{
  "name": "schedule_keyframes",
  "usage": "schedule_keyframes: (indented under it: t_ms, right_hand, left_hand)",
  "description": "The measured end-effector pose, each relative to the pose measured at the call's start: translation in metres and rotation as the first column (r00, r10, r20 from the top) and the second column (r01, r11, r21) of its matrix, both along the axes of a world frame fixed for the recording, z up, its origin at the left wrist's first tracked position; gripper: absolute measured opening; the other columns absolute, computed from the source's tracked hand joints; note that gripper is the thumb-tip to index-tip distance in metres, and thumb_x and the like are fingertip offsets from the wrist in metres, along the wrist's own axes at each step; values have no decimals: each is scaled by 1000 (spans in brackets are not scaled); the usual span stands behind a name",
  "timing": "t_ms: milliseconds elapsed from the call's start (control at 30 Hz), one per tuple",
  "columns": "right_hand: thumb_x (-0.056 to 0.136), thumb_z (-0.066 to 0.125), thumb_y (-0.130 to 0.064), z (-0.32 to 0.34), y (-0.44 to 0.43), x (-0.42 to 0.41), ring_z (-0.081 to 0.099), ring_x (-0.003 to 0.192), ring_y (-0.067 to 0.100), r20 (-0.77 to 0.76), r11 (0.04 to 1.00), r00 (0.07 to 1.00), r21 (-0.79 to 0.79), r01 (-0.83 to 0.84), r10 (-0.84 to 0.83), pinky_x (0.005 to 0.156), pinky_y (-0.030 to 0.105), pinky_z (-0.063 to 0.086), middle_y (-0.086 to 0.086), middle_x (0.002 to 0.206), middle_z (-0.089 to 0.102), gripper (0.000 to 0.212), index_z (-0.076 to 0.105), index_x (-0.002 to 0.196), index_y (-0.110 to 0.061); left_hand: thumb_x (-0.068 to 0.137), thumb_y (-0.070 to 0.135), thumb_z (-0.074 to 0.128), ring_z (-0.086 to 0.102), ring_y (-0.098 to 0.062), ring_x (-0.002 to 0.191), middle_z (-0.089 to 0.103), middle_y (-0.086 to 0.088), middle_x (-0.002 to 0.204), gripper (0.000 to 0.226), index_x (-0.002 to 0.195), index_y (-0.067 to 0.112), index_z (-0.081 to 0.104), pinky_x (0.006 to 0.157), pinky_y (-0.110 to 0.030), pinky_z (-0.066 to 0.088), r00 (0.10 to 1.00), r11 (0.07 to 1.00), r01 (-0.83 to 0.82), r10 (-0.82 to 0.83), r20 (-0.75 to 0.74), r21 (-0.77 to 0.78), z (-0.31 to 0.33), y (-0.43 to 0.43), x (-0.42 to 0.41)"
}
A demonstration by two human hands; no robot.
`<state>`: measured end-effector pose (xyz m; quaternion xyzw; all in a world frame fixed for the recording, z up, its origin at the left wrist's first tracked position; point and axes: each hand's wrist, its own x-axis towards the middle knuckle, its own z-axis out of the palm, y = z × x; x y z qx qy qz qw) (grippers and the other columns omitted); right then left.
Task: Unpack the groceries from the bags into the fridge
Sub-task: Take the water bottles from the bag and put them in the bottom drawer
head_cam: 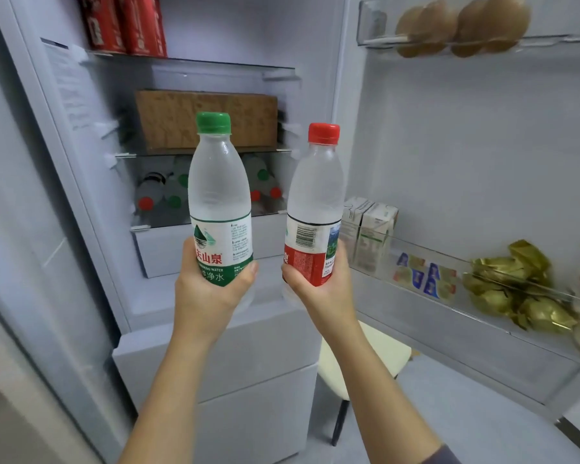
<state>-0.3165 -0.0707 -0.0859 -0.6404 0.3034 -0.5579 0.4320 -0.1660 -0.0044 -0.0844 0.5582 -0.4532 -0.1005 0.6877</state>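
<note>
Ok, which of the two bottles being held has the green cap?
The green-capped bottle is in the left hand, with a green label too. The red-capped bottle in the right hand has a red label.

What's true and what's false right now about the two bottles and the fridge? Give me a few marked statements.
1. The left hand grips the green-capped bottle. True.
2. The red-capped bottle lies on a fridge shelf. False: the right hand holds it upright in front of the open fridge.
3. More bottles lie on the shelf under the brown box. True.
4. The cartons stand in the upper door bin. False: they stand in the lower door bin; the upper one holds round brown items.
</note>
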Motion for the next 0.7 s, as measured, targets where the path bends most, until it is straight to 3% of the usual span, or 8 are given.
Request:
schedule_keyframes:
  t_ms: [100, 200, 267, 433, 533, 633, 700]
  right_hand:
    - [76, 81, -13, -8, -21, 16, 64, 99, 0, -23, 1000, 1000, 15, -19, 20, 78, 14, 52, -24, 104, 65, 57, 49, 115, -40]
    - [76, 81, -16, -21, -49, 35, 63, 99, -3, -39, 999, 999, 36, -34, 36, 76, 12, 51, -19, 106, 65, 59, 47, 120, -39]
    - [77, 81, -17, -31, -72, 51, 62, 100, -4, -50, 997, 997, 54, -56, 58, 78, 13, 52, -19, 110, 63, 62, 45, 124, -36]
    - [78, 81, -17, -52, -133, 98, 59, 101, -9, -63, 986, 990, 114, -120, 128, 79, 14, 52, -22, 113, 58, 63, 42, 120, -43]
    - [78, 81, -11, -68, -161, 124, 60, 102, -8, -22, 976, 990, 172, -131, 136, 79, 12, 51, -15, 118, 59, 69, 41, 129, -31]
    - [77, 80, -5, -83, -183, 144, 60, 95, -14, -5, 960, 988, 238, -147, 153, 72, 7, 49, -17, 114, 57, 71, 39, 131, -25]
    - [75, 81, -6, -93, -194, 155, 62, 98, -6, -24, 951, 987, 271, -147, 160, 73, 10, 51, -10, 116, 59, 72, 41, 132, -22]
  left_hand:
    - [69, 18, 86, 63, 6, 86, 65, 30, 94, 51, 102, 36, 50, 67, -7, 47, 1000, 1000, -1, 1, 0, 16, -11, -21, 15]
    - [64, 28, 83, 62, 8, 89, 64, 33, 96, 54, 106, 34, 50, 68, -5, 46, 1000, 999, -17, 17, 0, 47, -23, -47, 33]
    - [68, 19, 87, 61, 11, 90, 62, 36, 95, 58, 110, 31, 49, 67, -4, 45, 1000, 997, -25, 25, 3, 70, -32, -65, 46]
    - [66, 17, 88, 62, 6, 93, 64, 21, 103, 58, 104, 39, 49, 74, -18, 47, 997, 989, -71, 75, -26, 132, -53, -116, 82]
    - [60, 23, 86, 62, 7, 92, 63, 21, 103, 59, 102, 44, 48, 75, -19, 48, 989, 977, -117, 130, -63, 179, -69, -140, 103]
    - [68, 4, 85, 60, 15, 82, 62, 19, 98, 62, 99, 42, 48, 67, -11, 47, 972, 963, -171, 200, -124, 209, -85, -154, 121]
    - [71, 3, 83, 60, 14, 79, 62, 18, 96, 58, 96, 41, 48, 66, -13, 46, 959, 949, -203, 242, -145, 240, -95, -160, 133]
